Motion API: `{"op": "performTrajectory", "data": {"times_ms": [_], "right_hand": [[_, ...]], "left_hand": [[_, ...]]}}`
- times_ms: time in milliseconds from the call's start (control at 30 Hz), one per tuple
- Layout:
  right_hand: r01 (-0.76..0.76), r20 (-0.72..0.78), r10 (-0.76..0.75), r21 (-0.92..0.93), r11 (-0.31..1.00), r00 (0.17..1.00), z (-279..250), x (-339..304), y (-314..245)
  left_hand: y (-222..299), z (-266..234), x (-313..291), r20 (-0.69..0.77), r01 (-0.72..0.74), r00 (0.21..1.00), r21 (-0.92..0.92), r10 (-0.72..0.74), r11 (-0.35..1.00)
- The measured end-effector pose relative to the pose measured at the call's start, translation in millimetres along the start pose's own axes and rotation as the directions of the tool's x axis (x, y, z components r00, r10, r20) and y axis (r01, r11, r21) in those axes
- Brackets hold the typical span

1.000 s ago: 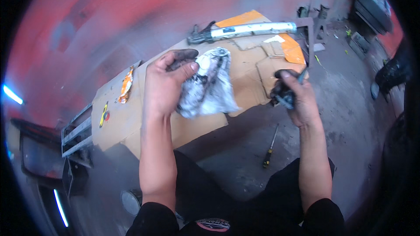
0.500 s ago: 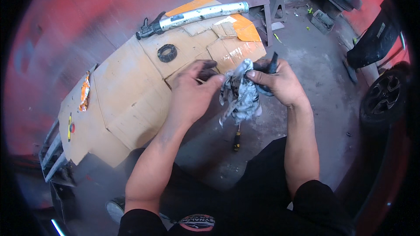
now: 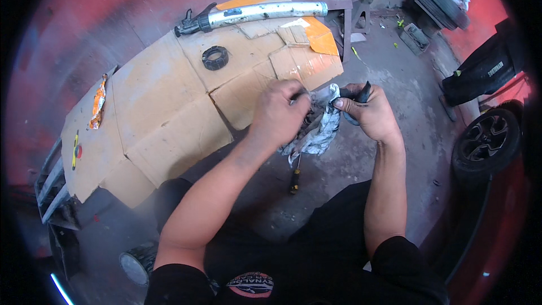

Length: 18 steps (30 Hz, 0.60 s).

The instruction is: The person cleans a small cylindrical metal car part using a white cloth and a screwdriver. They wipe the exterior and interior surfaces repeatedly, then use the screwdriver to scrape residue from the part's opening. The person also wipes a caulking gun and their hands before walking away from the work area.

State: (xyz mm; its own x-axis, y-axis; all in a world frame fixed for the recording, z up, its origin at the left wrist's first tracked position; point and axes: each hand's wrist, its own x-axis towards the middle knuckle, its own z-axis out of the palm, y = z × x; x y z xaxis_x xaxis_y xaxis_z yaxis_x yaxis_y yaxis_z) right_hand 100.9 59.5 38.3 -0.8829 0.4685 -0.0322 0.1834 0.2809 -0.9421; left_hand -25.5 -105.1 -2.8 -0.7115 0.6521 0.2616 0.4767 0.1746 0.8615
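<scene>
My right hand (image 3: 374, 112) is closed around a curved black rubber-like piece (image 3: 361, 94) and the upper edge of a grease-stained white rag (image 3: 322, 133). Thumb and fingers pinch them together, and the rag hangs down below. Against the rag's left side is my left hand (image 3: 285, 110), its darkened fingers curled in. What those fingers hold, if anything, is hidden. Beneath the rag a screwdriver (image 3: 294, 181) with a black and yellow handle shows, its shaft pointing up.
Flattened cardboard (image 3: 164, 118) carries a black ring-shaped part (image 3: 215, 57), a silver tube (image 3: 265, 13) with a black end, an orange wrapper (image 3: 98, 104) and a yellow cutter (image 3: 75, 149). A wheel (image 3: 486, 142) stands at right; a jack stand (image 3: 363, 10) is at the back.
My left hand has moved right to the rag, and its fingers have curled in from a looser, parted pose. My right hand keeps its grip, slightly lower and further right.
</scene>
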Motion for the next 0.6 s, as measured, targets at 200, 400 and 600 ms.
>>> {"op": "performTrajectory", "data": {"times_ms": [200,400,600], "right_hand": [[-0.030,0.024,0.029,0.059,0.998,0.999,0.2,-0.2,-1.0],[-0.023,0.005,0.023,-0.029,0.999,1.000,0.7,2.9,4.6],[0.162,0.006,-0.170,-0.336,0.928,0.985,-12.6,5.2,18.6]], "left_hand": [[2.5,2.5,-3.3,0.073,-0.092,0.994,0.073,0.087,0.993],[-16.5,7.9,6.5,0.172,-0.106,0.980,0.007,0.103,0.994],[-15.5,-20.6,21.6,0.334,0.205,0.938,-0.303,-0.097,0.931]]}}
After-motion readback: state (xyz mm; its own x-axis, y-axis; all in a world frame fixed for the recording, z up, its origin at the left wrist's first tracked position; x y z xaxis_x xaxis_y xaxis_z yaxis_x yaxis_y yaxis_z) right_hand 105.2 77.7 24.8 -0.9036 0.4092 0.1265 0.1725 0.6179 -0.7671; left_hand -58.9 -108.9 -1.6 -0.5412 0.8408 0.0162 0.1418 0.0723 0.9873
